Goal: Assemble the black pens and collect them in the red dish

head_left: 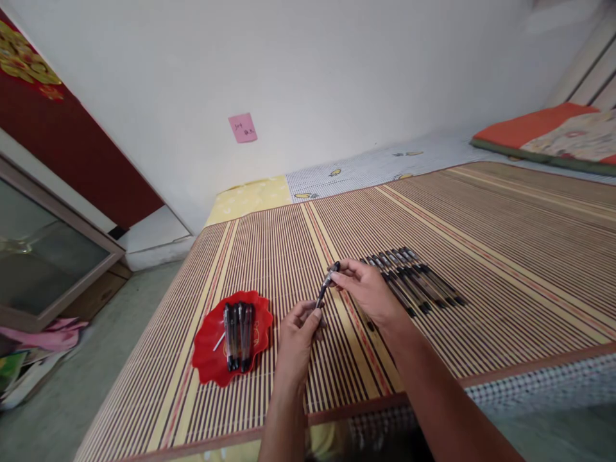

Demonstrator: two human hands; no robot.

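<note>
A pen (323,290) with a clear barrel and dark parts is held slantwise above the mat, between both hands. Its lower part is pinched by my left hand (299,327), fingers closed. Thumb and fingers of my right hand (363,285) close on its upper, dark-capped end. Just left of my left hand sits a red scalloped dish (205,359) with several pens (239,337) and a small white stick (219,341) in it. To the right of my right hand, several similar pens (423,285) lie side by side in a slanted row, partly hidden by that hand.
A striped bamboo mat (250,256) covers the bed. Folded orange bedding (529,128) lies at the far right. A pink note (243,128) is stuck on the white wall (337,70). On the left, a glass-panelled door (43,244) stands near cloth (52,333) on the floor.
</note>
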